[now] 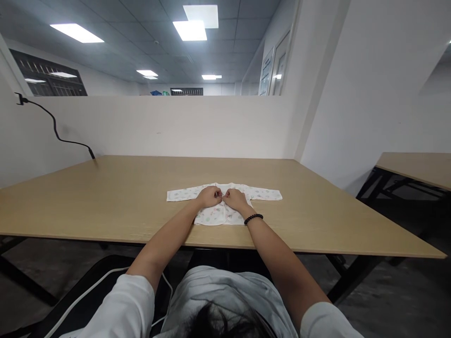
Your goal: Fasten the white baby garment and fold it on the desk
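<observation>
While the small patterned shirt lies flat by the middle of the near edge of the bench, the left hand and right hand are side by side on its front, equally close, seemingly pinching the cloth, though exactly which bit is too small to tell. Its long axis runs left to right along the spread sleeves, its hem pointing near.
</observation>
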Demonstrator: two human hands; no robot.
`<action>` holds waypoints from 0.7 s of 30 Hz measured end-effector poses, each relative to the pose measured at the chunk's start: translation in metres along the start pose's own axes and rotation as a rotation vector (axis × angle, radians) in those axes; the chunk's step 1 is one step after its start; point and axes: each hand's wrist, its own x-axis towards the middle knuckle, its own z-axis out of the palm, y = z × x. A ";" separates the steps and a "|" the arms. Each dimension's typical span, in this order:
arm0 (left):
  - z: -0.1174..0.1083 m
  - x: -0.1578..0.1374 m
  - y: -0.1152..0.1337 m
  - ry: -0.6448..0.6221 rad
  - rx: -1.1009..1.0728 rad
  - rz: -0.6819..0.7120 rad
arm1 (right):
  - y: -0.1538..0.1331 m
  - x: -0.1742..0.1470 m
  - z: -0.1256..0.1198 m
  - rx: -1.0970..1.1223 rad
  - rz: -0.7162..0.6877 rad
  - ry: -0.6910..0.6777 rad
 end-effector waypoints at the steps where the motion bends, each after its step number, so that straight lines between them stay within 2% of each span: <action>1: 0.000 0.000 -0.001 0.003 -0.010 0.000 | 0.001 0.001 0.000 0.023 0.018 0.009; 9: 0.002 0.003 -0.004 -0.020 -0.142 -0.041 | 0.013 0.007 -0.004 0.400 0.078 -0.051; 16: 0.005 0.004 -0.003 -0.034 -0.260 -0.039 | 0.019 0.011 -0.005 0.459 0.066 -0.045; 21: 0.007 0.003 -0.002 -0.044 -0.372 -0.126 | 0.021 0.012 -0.004 0.490 0.072 -0.046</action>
